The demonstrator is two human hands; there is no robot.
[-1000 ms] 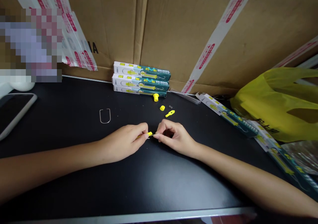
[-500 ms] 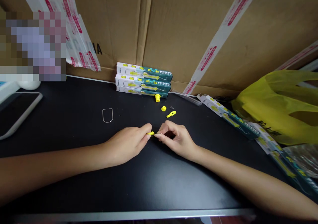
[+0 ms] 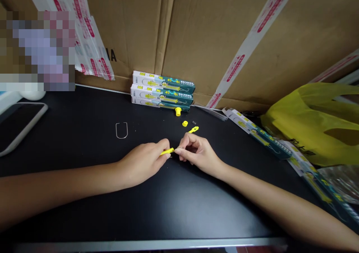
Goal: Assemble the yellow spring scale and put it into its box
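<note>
My left hand (image 3: 144, 161) is closed, thumb and fingers pinching a narrow yellow plastic piece (image 3: 167, 151) whose end points right. Facing it, my right hand (image 3: 199, 154) pinches a tiny thin metal piece (image 3: 181, 147), possibly wire; its shape is mostly hidden by the fingertips. The two sets of fingertips almost meet at the yellow piece's end. Just beyond my right hand lie a slotted yellow plastic part (image 3: 194, 129), partly covered by the fingers, a small spring (image 3: 194, 122), a small yellow cap (image 3: 184, 123) and a larger flanged yellow cap (image 3: 178, 111).
A bent wire loop (image 3: 121, 130) lies left on the black table (image 3: 174, 208). Stacked spring-scale boxes (image 3: 162, 92) stand against the cardboard (image 3: 126, 28). More boxes (image 3: 258, 133) and a yellow bag (image 3: 314, 122) are at right, a phone (image 3: 21, 124) at far left.
More of the yellow piece now shows between my left fingers. My right hand has shifted slightly up and now partly covers the slotted yellow part.
</note>
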